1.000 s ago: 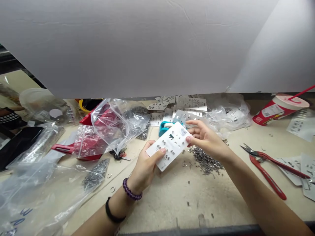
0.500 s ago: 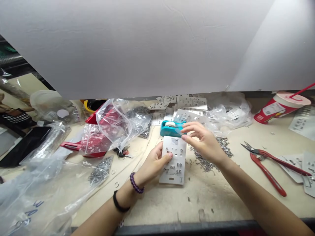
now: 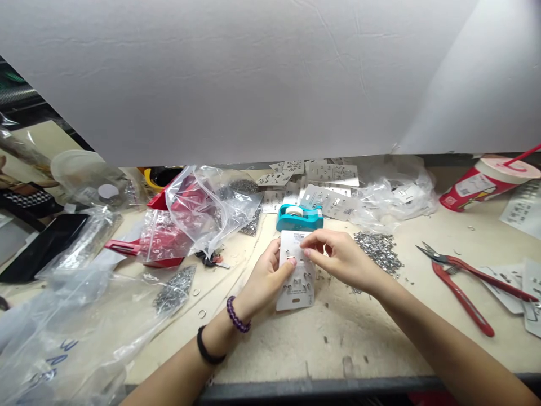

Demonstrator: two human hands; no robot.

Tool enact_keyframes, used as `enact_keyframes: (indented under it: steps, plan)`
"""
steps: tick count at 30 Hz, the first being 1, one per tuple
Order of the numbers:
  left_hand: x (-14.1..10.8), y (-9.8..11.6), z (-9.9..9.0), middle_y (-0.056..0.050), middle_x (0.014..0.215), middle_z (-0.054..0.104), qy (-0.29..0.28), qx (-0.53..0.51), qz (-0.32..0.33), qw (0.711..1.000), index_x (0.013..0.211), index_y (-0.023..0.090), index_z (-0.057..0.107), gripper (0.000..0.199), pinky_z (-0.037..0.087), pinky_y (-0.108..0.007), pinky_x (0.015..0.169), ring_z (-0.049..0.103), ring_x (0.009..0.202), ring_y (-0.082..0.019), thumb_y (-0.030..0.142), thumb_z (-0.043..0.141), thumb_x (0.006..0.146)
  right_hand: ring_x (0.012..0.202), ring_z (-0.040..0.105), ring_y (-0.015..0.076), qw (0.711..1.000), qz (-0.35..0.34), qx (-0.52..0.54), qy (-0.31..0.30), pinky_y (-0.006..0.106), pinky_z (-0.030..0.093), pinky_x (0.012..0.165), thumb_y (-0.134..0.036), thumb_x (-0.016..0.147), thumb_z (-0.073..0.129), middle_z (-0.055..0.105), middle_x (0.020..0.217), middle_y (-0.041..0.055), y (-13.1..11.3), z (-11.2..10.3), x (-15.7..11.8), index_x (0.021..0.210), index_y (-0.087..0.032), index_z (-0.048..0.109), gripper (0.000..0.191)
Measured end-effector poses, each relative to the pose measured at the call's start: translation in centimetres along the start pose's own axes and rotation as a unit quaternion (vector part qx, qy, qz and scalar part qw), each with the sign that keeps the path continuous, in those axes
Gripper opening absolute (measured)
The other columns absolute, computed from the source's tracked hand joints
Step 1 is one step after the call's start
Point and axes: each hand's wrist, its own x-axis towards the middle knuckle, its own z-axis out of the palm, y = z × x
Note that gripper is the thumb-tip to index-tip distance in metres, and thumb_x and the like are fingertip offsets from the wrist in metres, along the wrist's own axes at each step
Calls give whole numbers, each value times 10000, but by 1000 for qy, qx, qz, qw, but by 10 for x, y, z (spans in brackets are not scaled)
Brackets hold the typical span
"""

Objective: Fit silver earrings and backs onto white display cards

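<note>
My left hand [image 3: 270, 273] grips a white earring card [image 3: 295, 301] by its left edge, with the thumb lying across the front. Small metal earrings sit in rows on the card, and a printed label is near its top. Over the card's upper right part, my right hand [image 3: 338, 256] is closed, thumb and forefinger pinched together. Whatever is between those fingertips is too small to make out. Just beyond the card's top edge stands a teal tape dispenser [image 3: 300, 219] with a white roll in it.
A pile of small metal pieces [image 3: 378, 252] lies right of the card. Red-handled snips [image 3: 462, 293] and a red cup [image 3: 477, 186] are farther right. Plastic bags [image 3: 211, 208] and a red scoop [image 3: 122, 247] lie left. More earring cards [image 3: 329, 200] are behind the dispenser.
My right hand has moved from the tape dispenser down and toward me, onto the upper part of the card. The left hand keeps its hold on the card.
</note>
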Motion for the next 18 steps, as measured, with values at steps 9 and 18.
enact_keyframes:
  steps: [9, 18]
  plan:
    - [0, -4, 1, -67, 1066, 600, 6, -11, 5, 1000, 1078, 180, 471, 348, 447, -311, 810, 571, 958, -201, 267, 589, 763, 633, 529, 134, 999, 30, -12, 22, 258, 381, 550, -277, 787, 563, 622, 720, 15, -2, 7, 1, 727, -197, 615, 113]
    - [-7, -6, 8, -93, 1114, 575, 29, 19, 21, 999, 1086, 170, 439, 316, 446, -302, 784, 561, 993, -215, 275, 534, 803, 657, 517, 154, 986, 72, -135, 70, 265, 336, 549, -275, 780, 522, 598, 722, 19, -6, 22, 2, 634, -197, 493, 168]
